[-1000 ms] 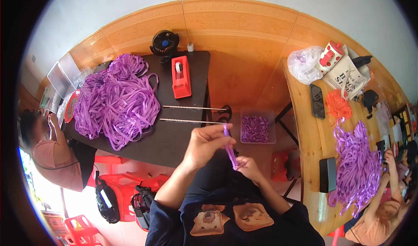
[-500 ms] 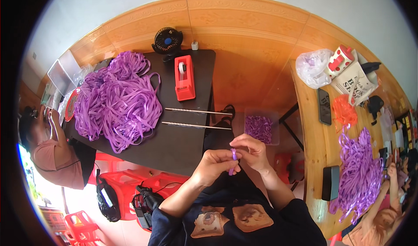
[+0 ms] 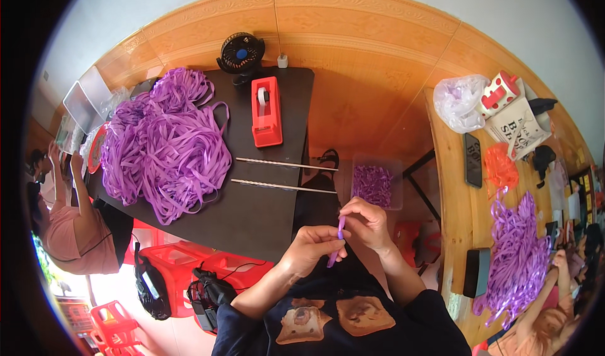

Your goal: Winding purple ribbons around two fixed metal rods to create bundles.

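Note:
In front of my torso, my left hand (image 3: 310, 249) pinches a short purple ribbon (image 3: 333, 259) between thumb and fingers. The ribbon runs nearly upright, with its lower end showing beneath my left fingertips. My right hand (image 3: 369, 225) closes on its upper end with thumb and forefinger. A small part of the ribbon is hidden by the fingers. Beyond my hands, a clear plastic box (image 3: 396, 199) on the floor holds many small purple ribbon pieces (image 3: 372, 184). Two thin twisted sticks (image 3: 283, 185) lie on the dark table's (image 3: 271, 227) edge.
A big purple ribbon heap (image 3: 167, 148), a red tape dispenser (image 3: 267, 113) and a black fan (image 3: 241, 54) occupy the dark table. The wooden table (image 3: 450, 255) at right bears another ribbon pile (image 3: 517, 255), a phone (image 3: 472, 160) and bags. Red stools (image 3: 170, 274) stand left; other people sit at both sides.
The ribbon now stands out above and below my left fingers, with my right fingertips closed on its upper end. The view has shifted slightly. At left, a person's arms have risen.

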Demonstrator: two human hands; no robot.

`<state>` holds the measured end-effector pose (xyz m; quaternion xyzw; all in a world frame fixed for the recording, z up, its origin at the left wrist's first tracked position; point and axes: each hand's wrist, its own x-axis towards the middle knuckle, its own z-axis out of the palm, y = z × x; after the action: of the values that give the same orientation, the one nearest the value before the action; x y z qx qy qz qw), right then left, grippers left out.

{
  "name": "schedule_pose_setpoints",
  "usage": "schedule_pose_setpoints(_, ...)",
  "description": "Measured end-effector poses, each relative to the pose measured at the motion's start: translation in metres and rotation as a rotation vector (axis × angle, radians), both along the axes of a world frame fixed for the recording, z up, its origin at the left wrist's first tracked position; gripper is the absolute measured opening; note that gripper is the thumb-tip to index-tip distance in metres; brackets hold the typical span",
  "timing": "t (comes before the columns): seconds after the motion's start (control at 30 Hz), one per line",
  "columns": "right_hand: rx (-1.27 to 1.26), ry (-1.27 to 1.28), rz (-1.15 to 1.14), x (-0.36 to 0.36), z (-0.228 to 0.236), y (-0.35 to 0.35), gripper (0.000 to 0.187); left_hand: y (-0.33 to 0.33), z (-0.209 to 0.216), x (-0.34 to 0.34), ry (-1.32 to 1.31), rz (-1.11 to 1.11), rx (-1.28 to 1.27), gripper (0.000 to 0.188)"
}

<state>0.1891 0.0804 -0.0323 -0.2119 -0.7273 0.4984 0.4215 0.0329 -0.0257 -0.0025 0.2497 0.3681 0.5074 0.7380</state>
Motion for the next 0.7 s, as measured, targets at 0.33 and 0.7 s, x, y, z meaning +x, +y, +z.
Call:
schedule_pose_setpoints(0.33,0.775,-0.155,-0.402,-0.014,-0.003,0.048,0.023,0.026,-0.053,0.029,0.353,0.286,0.074,0.013)
schedule_pose_setpoints(0.7,0.875,-0.031,-0.288,-0.068,-0.001,0.121,0.029,0.074,-0.082,0.019,0.271,0.749,0.268,0.012)
